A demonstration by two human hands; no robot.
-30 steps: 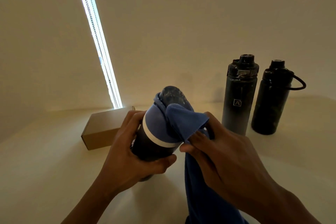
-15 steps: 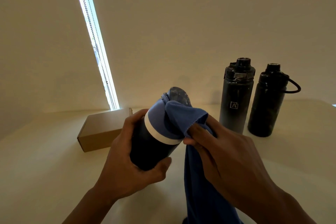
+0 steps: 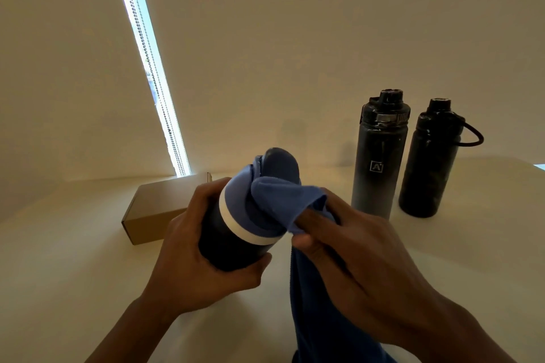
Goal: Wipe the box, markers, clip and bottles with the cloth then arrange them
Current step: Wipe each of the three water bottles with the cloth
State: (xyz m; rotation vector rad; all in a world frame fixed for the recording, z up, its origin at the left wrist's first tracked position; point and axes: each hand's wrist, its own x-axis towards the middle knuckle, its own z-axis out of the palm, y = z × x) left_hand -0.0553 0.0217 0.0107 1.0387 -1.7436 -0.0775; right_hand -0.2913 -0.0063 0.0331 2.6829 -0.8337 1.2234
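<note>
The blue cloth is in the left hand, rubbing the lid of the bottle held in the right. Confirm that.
Hands swapped. In the head view the right hand pinches the blue cloth against the lid, while the left hand grips the bottle.

At the centre of the frame we see a dark navy cylindrical bottle point(image 3: 227, 242) with a white band and a periwinkle-blue lid. Over its top lies a plain blue soft cloth point(image 3: 283, 203), darker blue where it hangs toward the bottom edge. At centre left sits a plain tan cardboard box point(image 3: 153, 209). At right stand a black-to-grey fading metal bottle point(image 3: 379, 162) with a small white square logo, and a plain black bottle point(image 3: 427, 165). We note a cream tabletop point(image 3: 73, 259).
</note>
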